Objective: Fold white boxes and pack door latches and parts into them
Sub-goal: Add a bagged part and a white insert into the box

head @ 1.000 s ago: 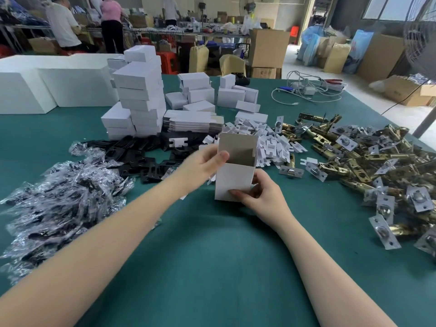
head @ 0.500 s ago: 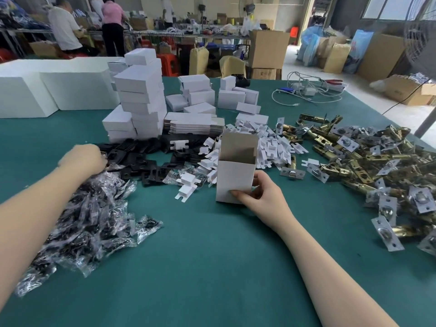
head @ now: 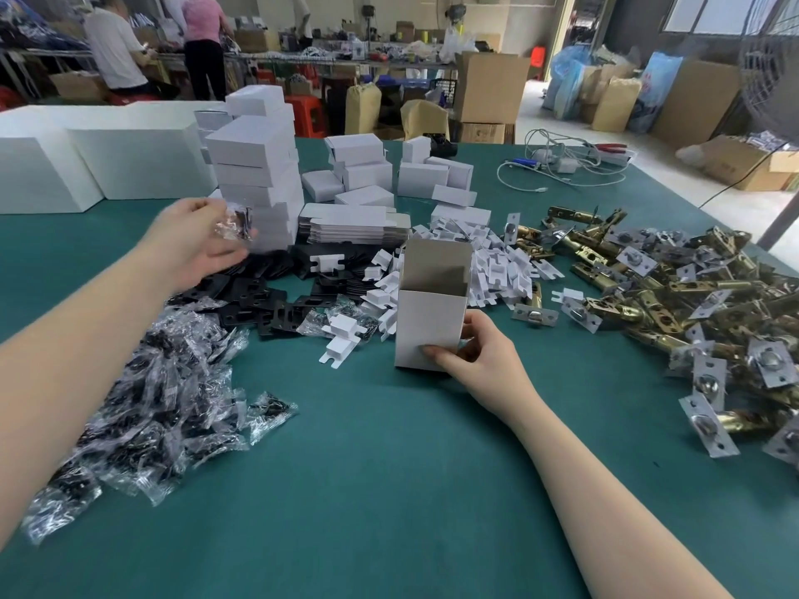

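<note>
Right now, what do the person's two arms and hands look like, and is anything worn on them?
Both forearms are bare as far as the frame shows: no sleeves, gloves, watch or bracelet. The left hand is motion-blurred, so rings cannot be judged there. The right hand shows no ring and short, unpainted-looking nails.

This is a packing workshop or small warehouse. A wide green bench (head: 389,490) carries heaps of brass door latches (head: 674,296), small plastic bags of parts (head: 142,408) and stacks of folded white boxes (head: 255,166). Behind it stand cardboard cartons (head: 490,86), filled sacks (head: 362,108) and other people (head: 113,49) at a long bench.
</note>
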Demonstrator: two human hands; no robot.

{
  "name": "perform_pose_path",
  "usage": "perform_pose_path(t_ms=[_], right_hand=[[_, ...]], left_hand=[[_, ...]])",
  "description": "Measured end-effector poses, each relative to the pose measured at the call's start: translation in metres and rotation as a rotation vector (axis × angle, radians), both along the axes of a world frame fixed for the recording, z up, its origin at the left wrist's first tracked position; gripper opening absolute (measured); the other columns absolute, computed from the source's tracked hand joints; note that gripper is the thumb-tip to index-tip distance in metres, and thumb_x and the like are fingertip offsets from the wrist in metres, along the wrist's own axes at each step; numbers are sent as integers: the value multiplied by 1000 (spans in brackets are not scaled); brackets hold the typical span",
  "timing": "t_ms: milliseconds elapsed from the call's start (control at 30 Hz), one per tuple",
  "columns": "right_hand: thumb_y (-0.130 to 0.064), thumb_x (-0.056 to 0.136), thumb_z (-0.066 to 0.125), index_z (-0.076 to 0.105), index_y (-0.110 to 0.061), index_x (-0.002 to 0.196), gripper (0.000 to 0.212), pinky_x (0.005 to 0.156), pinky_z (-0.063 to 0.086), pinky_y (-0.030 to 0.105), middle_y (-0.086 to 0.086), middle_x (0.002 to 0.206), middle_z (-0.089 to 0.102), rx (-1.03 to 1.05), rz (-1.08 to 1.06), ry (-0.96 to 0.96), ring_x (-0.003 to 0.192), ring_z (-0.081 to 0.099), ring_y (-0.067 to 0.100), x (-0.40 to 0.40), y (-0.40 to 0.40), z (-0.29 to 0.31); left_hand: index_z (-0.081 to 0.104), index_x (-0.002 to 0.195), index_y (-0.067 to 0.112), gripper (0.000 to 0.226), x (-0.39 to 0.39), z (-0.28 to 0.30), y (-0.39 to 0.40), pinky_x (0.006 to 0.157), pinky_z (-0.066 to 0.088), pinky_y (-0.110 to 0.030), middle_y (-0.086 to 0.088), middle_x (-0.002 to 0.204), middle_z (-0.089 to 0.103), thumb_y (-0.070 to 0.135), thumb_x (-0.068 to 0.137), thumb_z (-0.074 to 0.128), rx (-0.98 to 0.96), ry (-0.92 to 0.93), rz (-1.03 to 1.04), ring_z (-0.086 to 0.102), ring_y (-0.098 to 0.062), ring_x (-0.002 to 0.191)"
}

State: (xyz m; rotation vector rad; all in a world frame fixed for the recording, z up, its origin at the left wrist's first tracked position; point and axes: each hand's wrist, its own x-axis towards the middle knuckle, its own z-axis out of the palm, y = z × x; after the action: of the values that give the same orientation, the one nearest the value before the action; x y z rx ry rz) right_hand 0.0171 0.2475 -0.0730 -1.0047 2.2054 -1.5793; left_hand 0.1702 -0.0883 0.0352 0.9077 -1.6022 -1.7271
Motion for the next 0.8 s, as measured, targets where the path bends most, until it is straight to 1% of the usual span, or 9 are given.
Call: perform_pose_path(t_ms=[67, 100, 167, 267, 367, 500, 567, 667, 800], right_hand=[[-37, 79, 79, 56, -36, 102, 33, 58, 45, 14, -12, 86, 66, 0, 0, 3, 58, 50, 3, 0, 0, 0], [-37, 79, 79, 55, -37, 102, 33, 58, 45, 14, -12, 86, 66, 0, 1, 5, 58, 50, 2, 0, 0, 0], [-36, 79, 79, 55, -37, 103, 34, 58, 44, 13, -12, 86, 65, 3, -1, 7, 58, 51, 2, 0, 0, 0], [-36, 80, 79, 56, -36, 105, 34, 57, 43, 12, -13, 85, 64, 10, -2, 11, 58, 52, 2, 0, 0, 1], [-34, 80, 79, 56, -34, 106, 35, 56, 42, 11, -13, 81, 63, 10, -2, 14, 58, 52, 1, 0, 0, 1], [-35, 80, 79, 56, -35, 105, 34, 57, 44, 13, -13, 87, 65, 3, 5, 9, 58, 51, 2, 0, 0, 0], [-37, 79, 79, 56, -36, 106, 35, 59, 46, 14, -12, 93, 66, -1, 8, 5, 60, 53, 2, 0, -1, 1], [-37, 79, 79, 55, -40, 102, 33, 60, 46, 12, -13, 93, 66, -5, 4, 1, 62, 55, 1, 0, -1, 1], [-39, 78, 79, 55, -41, 102, 34, 61, 45, 11, -13, 93, 66, 2, 3, -1, 64, 56, 1, 0, -1, 0]], left_hand=[[52, 114, 12, 13, -6, 1, 14, 64, 60, -29, -4, 100, 76, 17, 102, 49, 67, 14, -126, 74, -18, 83], [52, 115, 10, 14, -8, 1, 20, 62, 60, -27, -5, 98, 76, 13, 102, 49, 95, 18, -171, 74, -17, 84], [51, 122, 9, 23, -12, 1, 34, 64, 59, -26, -10, 103, 74, 6, 99, 51, 149, 22, -259, 74, -19, 88], [57, 127, 14, 39, -14, 3, 51, 68, 59, -23, -12, 110, 70, -2, 92, 56, 192, 56, -402, 71, -24, 100], [62, 126, 19, 45, -19, 6, 69, 66, 58, -21, -8, 108, 72, -1, 85, 59, 214, 73, -491, 72, -22, 98], [68, 118, 22, 39, -29, 8, 89, 57, 55, -20, -5, 105, 74, 3, 85, 61, 222, 67, -506, 71, -14, 80], [70, 114, 20, 31, -34, 8, 99, 56, 54, -20, -6, 108, 73, 0, 94, 56, 190, 40, -466, 70, -12, 73], [73, 106, 17, 33, -41, 9, 111, 53, 50, -17, -13, 118, 66, -3, 99, 47, 97, 12, -385, 63, -7, 63], [69, 118, 10, 26, -43, 19, 120, 58, 50, -15, -10, 115, 63, 4, 95, 57, 95, 107, -435, 62, -6, 67]])
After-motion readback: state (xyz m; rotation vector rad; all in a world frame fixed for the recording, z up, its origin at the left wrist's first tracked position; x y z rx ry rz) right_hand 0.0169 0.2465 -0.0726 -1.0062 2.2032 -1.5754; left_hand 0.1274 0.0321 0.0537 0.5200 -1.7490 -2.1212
